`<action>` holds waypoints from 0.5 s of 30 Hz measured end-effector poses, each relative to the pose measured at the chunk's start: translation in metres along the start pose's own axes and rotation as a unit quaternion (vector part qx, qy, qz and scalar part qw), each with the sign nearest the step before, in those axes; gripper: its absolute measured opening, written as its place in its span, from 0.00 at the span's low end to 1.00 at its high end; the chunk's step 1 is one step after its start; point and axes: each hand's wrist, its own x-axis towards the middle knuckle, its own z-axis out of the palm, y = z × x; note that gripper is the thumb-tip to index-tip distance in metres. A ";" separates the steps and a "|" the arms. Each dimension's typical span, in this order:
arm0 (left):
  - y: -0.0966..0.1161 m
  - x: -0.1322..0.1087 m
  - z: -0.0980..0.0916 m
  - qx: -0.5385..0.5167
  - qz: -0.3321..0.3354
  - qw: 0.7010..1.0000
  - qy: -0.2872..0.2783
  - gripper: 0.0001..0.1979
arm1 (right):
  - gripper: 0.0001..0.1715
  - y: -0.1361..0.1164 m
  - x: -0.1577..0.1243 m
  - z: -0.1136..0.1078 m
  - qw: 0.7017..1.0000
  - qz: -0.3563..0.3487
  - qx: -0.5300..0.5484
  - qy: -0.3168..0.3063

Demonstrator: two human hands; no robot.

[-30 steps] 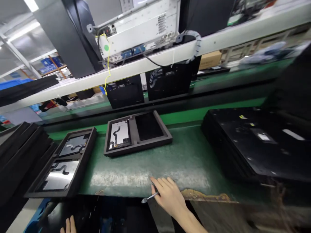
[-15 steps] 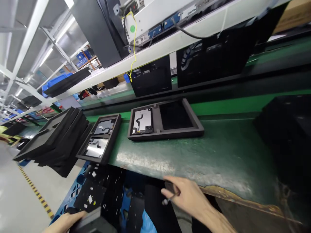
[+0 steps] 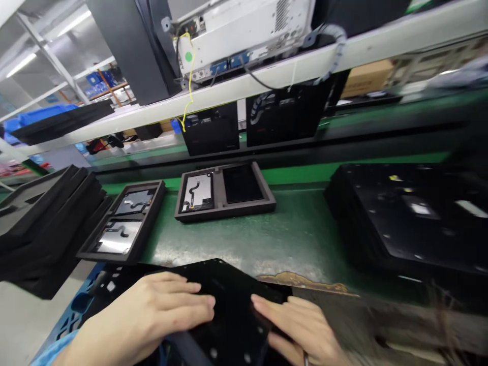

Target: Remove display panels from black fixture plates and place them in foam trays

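A black panel [image 3: 224,300] with small light studs along its border is tilted in front of me, below the table's front edge. My left hand [image 3: 152,310] lies over its left part, fingers together and pressed on its surface; the thumb is hidden. On the right side, my right hand [image 3: 301,325] grips the panel's edge between thumb and fingers. A dark grey bar [image 3: 186,351] shows just under my left hand. Beyond, a foam tray [image 3: 229,209] holds two flat screen parts, one showing its silvery back with a ribbon cable.
Another foam tray [image 3: 147,223] with two screen parts stands at the table's left end. Left of it rises a stack of black trays [image 3: 49,234]. Several black panels [image 3: 419,213] are piled at right. A white shelf rail [image 3: 152,114] crosses above the green table [image 3: 301,229].
Both hands have come together on the black panel, which is now raised in front of me. The view has swung right, bringing more of the right-hand pile into sight.
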 end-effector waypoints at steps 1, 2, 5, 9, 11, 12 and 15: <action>0.007 0.025 -0.003 -0.031 0.050 0.998 -0.034 0.34 | 0.34 0.003 -0.001 -0.014 0.998 -0.010 -0.050 0.023; 0.010 0.048 -0.001 -0.060 0.086 0.993 -0.049 0.36 | 0.35 0.004 -0.001 -0.027 0.994 -0.018 -0.095 0.043; 0.000 0.097 0.028 -0.116 0.125 0.985 -0.020 0.35 | 0.36 0.000 0.003 -0.055 0.980 -0.030 -0.191 0.050; -0.040 0.137 0.081 -0.083 0.140 0.984 0.072 0.41 | 0.29 0.003 0.012 -0.047 0.964 -0.035 -0.264 0.026; -0.061 0.151 0.100 -0.033 0.133 0.986 0.098 0.43 | 0.18 0.016 0.015 -0.030 0.957 -0.039 -0.287 0.029; -0.071 0.156 0.107 -0.007 0.125 0.987 0.103 0.44 | 0.14 0.024 0.016 -0.021 0.954 -0.041 -0.295 0.034; -0.092 0.160 0.120 0.049 0.076 0.991 0.100 0.42 | 0.10 0.053 0.015 0.001 0.953 -0.043 -0.297 0.047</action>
